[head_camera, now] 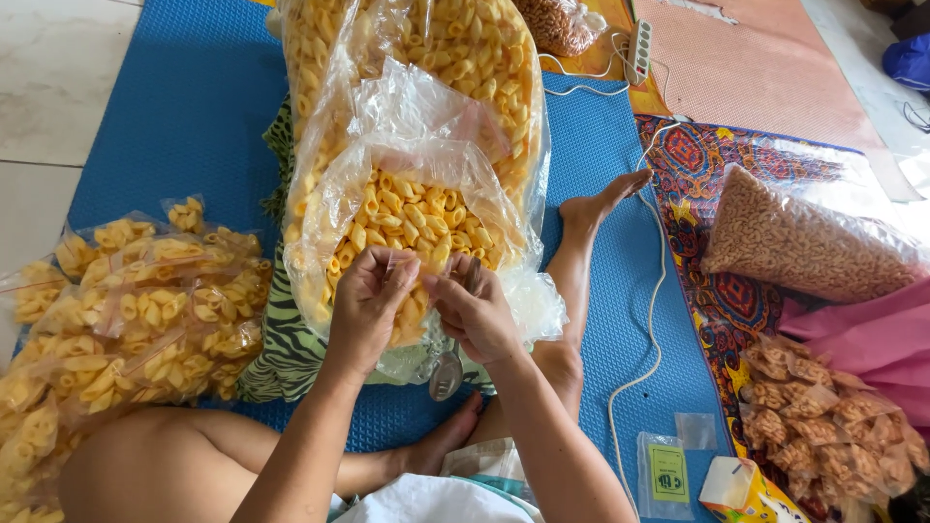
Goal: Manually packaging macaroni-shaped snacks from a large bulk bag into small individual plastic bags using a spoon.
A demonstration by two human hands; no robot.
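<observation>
My left hand (368,302) and my right hand (475,312) meet in front of a big clear plastic sack (412,126) full of yellow tube-shaped snacks (412,218). Between the fingertips of both hands is a small clear plastic bag (415,263), held at its mouth. My right hand also grips a metal spoon (448,368), whose bowl hangs down below the palm. The sack lies open toward me on a striped cloth (281,339).
A heap of small filled snack packets (126,300) lies at the left on the blue mat (184,107). A sack of brown snacks (804,242) and brown packets (823,426) sit at the right. A white cord (649,320), a power strip (639,50), my legs and a small carton (736,489) surround me.
</observation>
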